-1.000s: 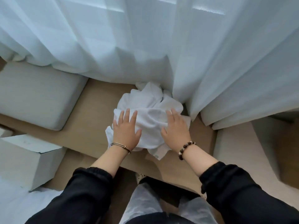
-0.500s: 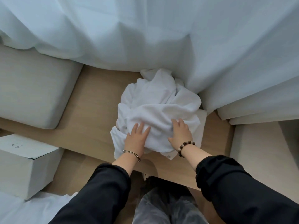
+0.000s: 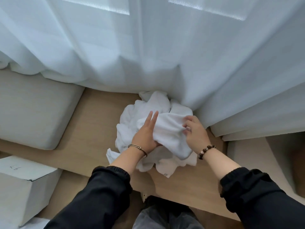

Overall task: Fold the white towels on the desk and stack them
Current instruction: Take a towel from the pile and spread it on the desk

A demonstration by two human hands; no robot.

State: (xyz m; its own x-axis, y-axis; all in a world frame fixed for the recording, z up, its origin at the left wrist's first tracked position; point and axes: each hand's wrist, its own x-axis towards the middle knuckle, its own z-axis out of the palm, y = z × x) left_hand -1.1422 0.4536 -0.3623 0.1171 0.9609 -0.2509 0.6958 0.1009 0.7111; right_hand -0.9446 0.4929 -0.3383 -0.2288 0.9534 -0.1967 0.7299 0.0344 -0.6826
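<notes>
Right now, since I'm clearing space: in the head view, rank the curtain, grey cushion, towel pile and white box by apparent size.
1. curtain, by far largest.
2. grey cushion and towel pile: about alike, not ranked.
3. white box, smallest, though cropped and nearer the camera, so unsure.

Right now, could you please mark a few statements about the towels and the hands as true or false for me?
1. The right hand pinches the top towel. True.
2. The towel pile is a neat folded stack. False: it lies crumpled on the desk.
3. The left hand is balled into a fist. False: its fingers lie straight on the pile.
4. The pile's far side meets the curtain. True.
5. The beaded bracelet is on the left wrist. False: it is on the right wrist; the left wrist wears a thin bangle.
</notes>
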